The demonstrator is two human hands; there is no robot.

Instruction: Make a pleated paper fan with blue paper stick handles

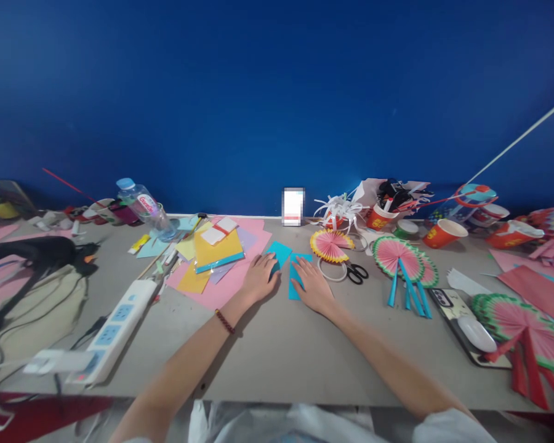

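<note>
My left hand [258, 280] rests with its fingers stretched out over the edge of a blue piece of paper [281, 251]. A beaded bracelet [224, 321] is round that wrist. My right hand [313, 286] lies flat, fingers apart, on a second blue paper piece [294, 291], a narrow upright rectangle. A gap of grey table separates the two pieces. Just right of my right hand are a white ring [331, 278], black-handled scissors [356, 273] and a pink pleated paper fan with a yellow edge [331, 246].
Left of my hands, pink sheets [258, 231] lie under a yellow paper pack [219, 249]. A power strip [120, 326] and a water bottle [145, 206] are farther left. To the right are watermelon-like paper fans [397, 258], a phone [443, 301], a mouse [476, 333] and paper cups [445, 232].
</note>
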